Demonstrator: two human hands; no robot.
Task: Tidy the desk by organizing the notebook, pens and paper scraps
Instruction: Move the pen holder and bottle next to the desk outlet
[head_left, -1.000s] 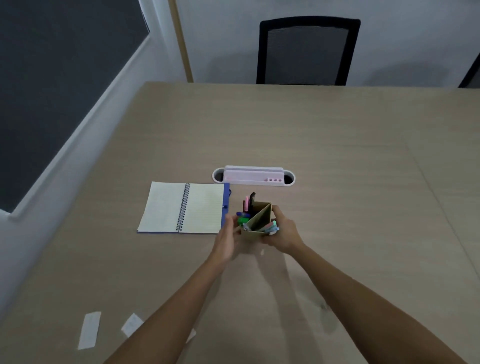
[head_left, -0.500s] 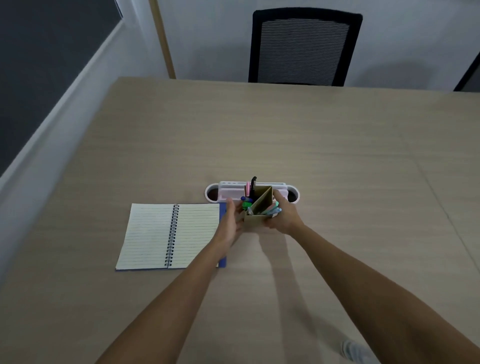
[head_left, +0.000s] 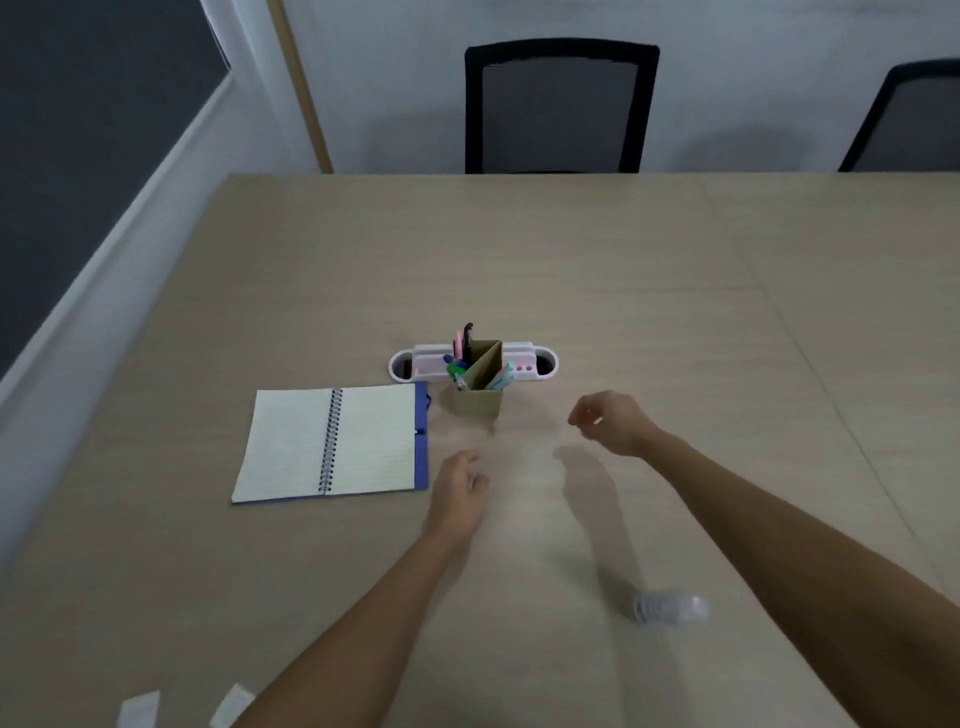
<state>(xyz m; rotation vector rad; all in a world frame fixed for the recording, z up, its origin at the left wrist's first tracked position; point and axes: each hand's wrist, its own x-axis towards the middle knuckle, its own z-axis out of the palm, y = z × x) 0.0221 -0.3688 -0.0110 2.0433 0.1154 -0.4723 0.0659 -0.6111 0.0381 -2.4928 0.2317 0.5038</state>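
Observation:
A brown cardboard pen holder (head_left: 479, 391) full of coloured pens (head_left: 460, 358) stands upright on the desk, just in front of a white and pink desk organizer (head_left: 540, 358). An open spiral notebook (head_left: 332, 441) with a blue cover lies flat to its left. My left hand (head_left: 458, 491) hovers below the holder, fingers apart, holding nothing. My right hand (head_left: 613, 422) hangs to the holder's right, fingers loosely curled and empty. Two white paper scraps (head_left: 139, 707) (head_left: 231, 705) lie at the near left edge. A crumpled white scrap (head_left: 670, 608) sits near my right forearm.
The wooden desk (head_left: 571, 260) stretches far ahead. Two black mesh chairs (head_left: 561, 104) (head_left: 909, 119) stand behind its far edge. A dark window with a white sill (head_left: 104, 249) runs along the left side.
Both hands let go of the pen holder and pulled back toward me. The holder now stands alone in front of the organizer.

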